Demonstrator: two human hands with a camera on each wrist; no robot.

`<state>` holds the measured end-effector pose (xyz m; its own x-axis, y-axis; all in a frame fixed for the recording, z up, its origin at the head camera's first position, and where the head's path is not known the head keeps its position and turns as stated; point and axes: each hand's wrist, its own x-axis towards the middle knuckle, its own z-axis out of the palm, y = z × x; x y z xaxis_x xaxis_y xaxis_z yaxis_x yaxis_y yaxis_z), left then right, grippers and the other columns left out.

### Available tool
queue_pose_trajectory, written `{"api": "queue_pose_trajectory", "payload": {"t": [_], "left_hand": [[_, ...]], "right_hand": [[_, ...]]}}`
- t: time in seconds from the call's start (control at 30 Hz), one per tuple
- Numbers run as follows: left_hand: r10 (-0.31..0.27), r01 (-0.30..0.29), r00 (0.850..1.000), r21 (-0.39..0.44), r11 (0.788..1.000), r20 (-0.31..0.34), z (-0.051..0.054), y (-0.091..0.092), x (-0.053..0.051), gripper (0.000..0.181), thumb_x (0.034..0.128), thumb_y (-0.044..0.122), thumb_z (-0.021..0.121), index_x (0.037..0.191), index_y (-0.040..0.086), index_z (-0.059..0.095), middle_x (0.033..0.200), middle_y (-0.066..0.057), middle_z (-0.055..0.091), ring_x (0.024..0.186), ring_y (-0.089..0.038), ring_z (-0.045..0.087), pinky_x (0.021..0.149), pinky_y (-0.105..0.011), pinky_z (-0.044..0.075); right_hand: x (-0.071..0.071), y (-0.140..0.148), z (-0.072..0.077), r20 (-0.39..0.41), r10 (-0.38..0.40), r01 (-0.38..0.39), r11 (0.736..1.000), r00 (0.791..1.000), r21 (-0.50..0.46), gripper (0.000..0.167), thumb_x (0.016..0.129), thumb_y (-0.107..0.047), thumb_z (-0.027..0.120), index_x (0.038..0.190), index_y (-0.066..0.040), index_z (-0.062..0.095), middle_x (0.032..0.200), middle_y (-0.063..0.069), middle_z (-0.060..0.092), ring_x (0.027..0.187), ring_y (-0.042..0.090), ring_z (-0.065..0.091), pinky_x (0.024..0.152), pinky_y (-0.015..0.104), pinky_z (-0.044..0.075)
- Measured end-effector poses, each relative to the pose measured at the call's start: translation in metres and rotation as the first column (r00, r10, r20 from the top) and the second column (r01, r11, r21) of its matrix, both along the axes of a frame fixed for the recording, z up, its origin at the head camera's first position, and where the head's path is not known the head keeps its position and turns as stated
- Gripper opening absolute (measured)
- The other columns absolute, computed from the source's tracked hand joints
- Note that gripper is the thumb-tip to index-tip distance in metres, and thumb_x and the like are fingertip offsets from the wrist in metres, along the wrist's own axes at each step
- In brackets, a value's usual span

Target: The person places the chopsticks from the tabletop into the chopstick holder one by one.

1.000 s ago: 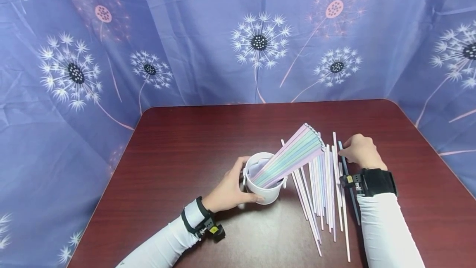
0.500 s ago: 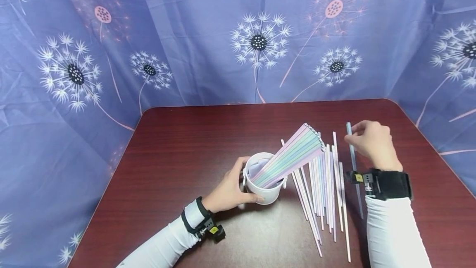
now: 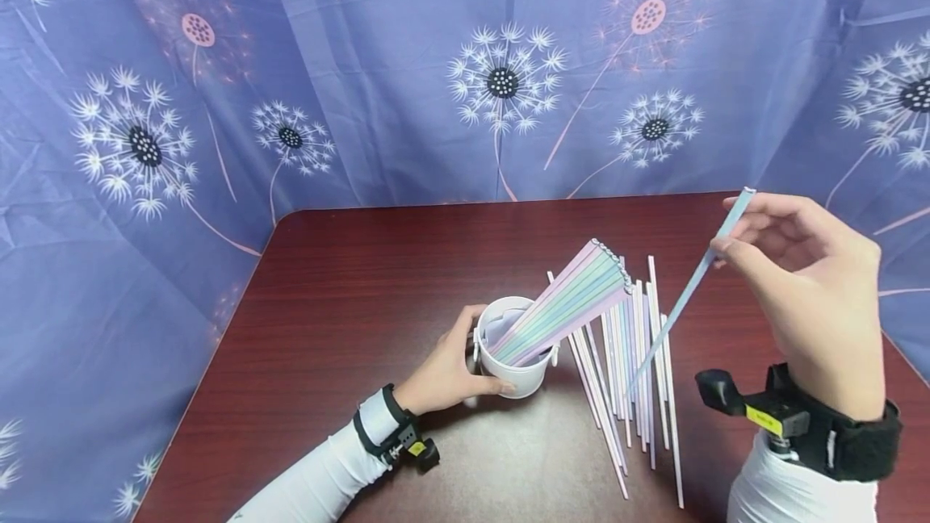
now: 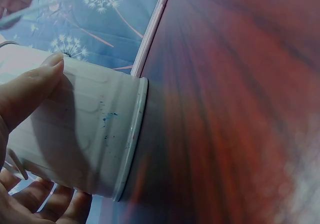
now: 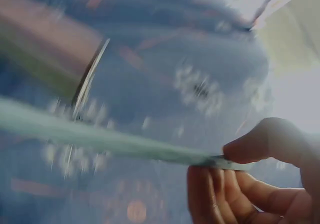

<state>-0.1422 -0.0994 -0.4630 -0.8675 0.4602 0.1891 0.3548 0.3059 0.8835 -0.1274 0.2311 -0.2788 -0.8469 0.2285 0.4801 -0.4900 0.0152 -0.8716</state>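
Observation:
A small white bucket (image 3: 519,378) stands on the table, and my left hand (image 3: 454,366) grips its side, thumb at the front and fingers behind. In the left wrist view the bucket (image 4: 100,129) shows blue specks near its base. A bundle of pastel paper straws (image 3: 563,305) leans out of it to the right. My right hand (image 3: 814,265) is raised at the right and pinches one light blue straw (image 3: 690,289) near its upper end, the straw slanting down to the left. The straw (image 5: 125,141) is blurred in the right wrist view.
Several loose pale straws (image 3: 639,378) lie side by side on the dark red table (image 3: 363,265), right of the bucket. Blue fabric with dandelion prints (image 3: 407,63) hangs behind the table and at its sides.
My right hand has lifted the light blue straw from the right edge of the loose row, raised it and moved right, tilting its lower end left. The left hand stays on the bucket.

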Motion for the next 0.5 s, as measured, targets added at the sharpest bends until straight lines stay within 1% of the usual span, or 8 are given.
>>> {"api": "queue_pose_trajectory", "payload": {"t": [0.03, 0.1, 0.17, 0.23, 0.3, 0.33, 0.43, 0.5], "left_hand": [[0.001, -0.001, 1.0, 0.002, 1.0, 0.0, 0.003, 0.0, 0.001, 0.094, 0.0654, 0.031, 0.092, 0.139, 0.025, 0.034, 0.135, 0.003, 0.053, 0.119, -0.017, 0.055, 0.102, -0.036, 0.042], [0.001, -0.001, 1.0, 0.004, 1.0, 0.0, 0.011, 0.001, 0.005, 0.093, 0.0658, 0.024, 0.092, 0.139, 0.021, 0.034, 0.134, -0.001, 0.054, 0.119, -0.02, 0.056, 0.102, -0.037, 0.043], [-0.003, 0.003, 1.0, 0.013, 1.0, 0.0, 0.019, 0.002, 0.008, 0.092, 0.066, 0.018, 0.091, 0.139, 0.016, 0.035, 0.134, -0.005, 0.054, 0.119, -0.024, 0.057, 0.102, -0.038, 0.043], [-0.006, 0.006, 1.0, 0.017, 1.0, -0.001, 0.027, 0.002, 0.011, 0.09, 0.0662, 0.014, 0.091, 0.138, 0.012, 0.036, 0.134, -0.008, 0.054, 0.118, -0.027, 0.057, 0.101, -0.039, 0.044], [-0.004, 0.004, 1.0, 0.013, 1.0, 0.001, 0.032, 0.002, 0.013, 0.089, 0.0664, 0.012, 0.09, 0.137, 0.01, 0.036, 0.133, -0.008, 0.055, 0.118, -0.027, 0.058, 0.101, -0.038, 0.044], [-0.003, 0.003, 1.0, 0.012, 1.0, 0.004, 0.033, 0.003, 0.013, 0.089, 0.0664, 0.011, 0.09, 0.137, 0.01, 0.036, 0.133, -0.008, 0.055, 0.118, -0.027, 0.058, 0.1, -0.038, 0.044], [0.004, -0.004, 1.0, 0.006, 1.0, 0.003, 0.035, 0.003, 0.014, 0.088, 0.0662, 0.011, 0.09, 0.136, 0.009, 0.037, 0.132, -0.008, 0.055, 0.118, -0.026, 0.057, 0.101, -0.037, 0.044], [0.002, -0.002, 1.0, 0.009, 1.0, -0.003, 0.033, 0.003, 0.013, 0.088, 0.0662, 0.012, 0.09, 0.136, 0.01, 0.037, 0.132, -0.008, 0.055, 0.118, -0.026, 0.057, 0.101, -0.037, 0.043]], "right_hand": [[0.003, -0.004, 0.002, -0.049, 0.06, -0.064, 0.994, 0.997, -0.088, 0.035, 0.076, 0.023, 0.066, 0.109, 0.021, 0.057, 0.088, 0.02, 0.068, 0.069, 0.023, 0.064, 0.064, 0.024, 0.054], [0.007, -0.012, 0.004, -0.156, 0.147, -0.181, 0.955, 0.977, -0.234, 0.035, 0.074, 0.031, 0.059, 0.108, 0.028, 0.051, 0.091, 0.027, 0.066, 0.07, 0.028, 0.065, 0.065, 0.029, 0.056], [0.009, -0.023, 0.005, -0.256, 0.185, -0.266, 0.905, 0.949, -0.333, 0.035, 0.072, 0.037, 0.053, 0.106, 0.032, 0.047, 0.093, 0.032, 0.064, 0.071, 0.032, 0.065, 0.065, 0.034, 0.057], [0.011, -0.036, 0.005, -0.317, 0.175, -0.295, 0.875, 0.932, -0.384, 0.034, 0.07, 0.04, 0.05, 0.103, 0.033, 0.047, 0.089, 0.034, 0.063, 0.069, 0.035, 0.065, 0.064, 0.037, 0.058], [0.012, -0.049, 0.003, -0.335, 0.154, -0.278, 0.89, 0.929, -0.362, 0.032, 0.069, 0.039, 0.053, 0.099, 0.032, 0.048, 0.086, 0.032, 0.063, 0.068, 0.034, 0.065, 0.064, 0.036, 0.058], [0.012, -0.055, 0.002, -0.322, 0.144, -0.251, 0.914, 0.936, -0.32, 0.031, 0.069, 0.037, 0.056, 0.098, 0.03, 0.05, 0.085, 0.03, 0.064, 0.068, 0.032, 0.066, 0.064, 0.034, 0.057], [0.013, -0.069, -0.006, -0.267, 0.134, -0.175, 0.975, 0.954, -0.135, 0.03, 0.07, 0.03, 0.064, 0.098, 0.025, 0.055, 0.085, 0.021, 0.067, 0.07, 0.024, 0.067, 0.063, 0.025, 0.055], [0.012, -0.075, -0.011, -0.225, 0.144, -0.149, 0.989, 0.964, -0.007, 0.029, 0.073, 0.025, 0.067, 0.1, 0.02, 0.058, 0.083, 0.016, 0.068, 0.072, 0.019, 0.067, 0.062, 0.021, 0.053]]}}
